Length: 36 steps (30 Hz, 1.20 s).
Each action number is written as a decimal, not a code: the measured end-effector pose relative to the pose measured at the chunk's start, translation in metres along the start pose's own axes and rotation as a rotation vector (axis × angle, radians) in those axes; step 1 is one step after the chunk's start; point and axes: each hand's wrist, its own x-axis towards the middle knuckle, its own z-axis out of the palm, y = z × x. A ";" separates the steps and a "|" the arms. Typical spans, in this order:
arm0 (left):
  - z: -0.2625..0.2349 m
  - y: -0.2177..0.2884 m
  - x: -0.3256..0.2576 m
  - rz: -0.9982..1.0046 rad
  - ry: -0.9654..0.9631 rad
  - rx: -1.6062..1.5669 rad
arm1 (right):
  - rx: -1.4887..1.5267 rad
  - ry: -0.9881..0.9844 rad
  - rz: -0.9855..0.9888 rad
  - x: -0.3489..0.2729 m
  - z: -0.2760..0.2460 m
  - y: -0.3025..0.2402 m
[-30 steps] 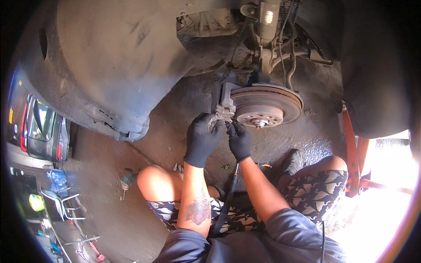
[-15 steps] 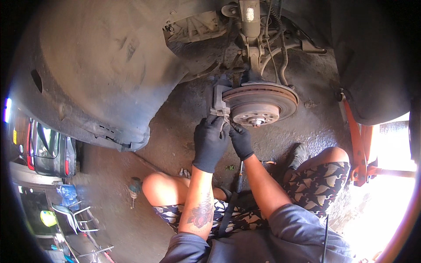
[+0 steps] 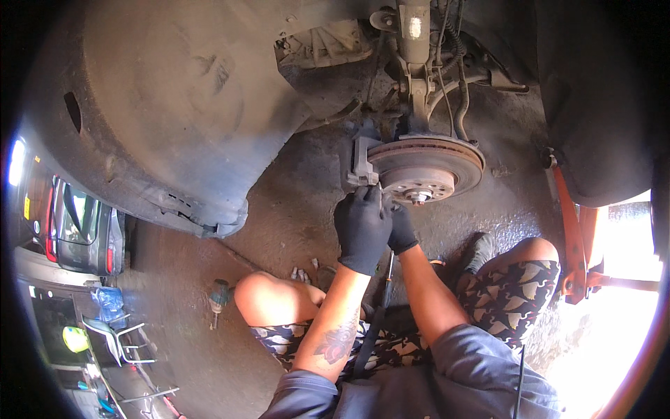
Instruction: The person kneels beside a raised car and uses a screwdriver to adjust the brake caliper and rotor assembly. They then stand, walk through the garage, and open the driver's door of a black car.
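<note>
My left hand (image 3: 363,230), in a black glove, is closed just below the brake caliper bracket (image 3: 362,159). My right hand (image 3: 402,230), gloved the same way, is closed right beside it. The fingertips of both hands meet at a small light-coloured piece too small to make out. The bracket straddles the left edge of a rusty brake disc (image 3: 469,167). At the disc's front the wheel hub (image 3: 419,185) shows its centre nut. My fingers partly cover the hub's lower left side.
A suspension strut (image 3: 414,35) rises behind the disc, with hoses alongside. The dark wheel-arch liner (image 3: 167,119) hangs at upper left. An orange jack (image 3: 569,241) stands at right. A power tool (image 3: 219,297) rests on the floor left of my knee.
Both hands have moved a little right and are now closer together. My left hand has drawn away from the bracket's lower end. The whole view has shifted slightly.
</note>
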 end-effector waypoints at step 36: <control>0.016 -0.010 -0.018 0.038 0.090 -0.175 | 1.242 -0.077 0.394 0.002 0.024 -0.049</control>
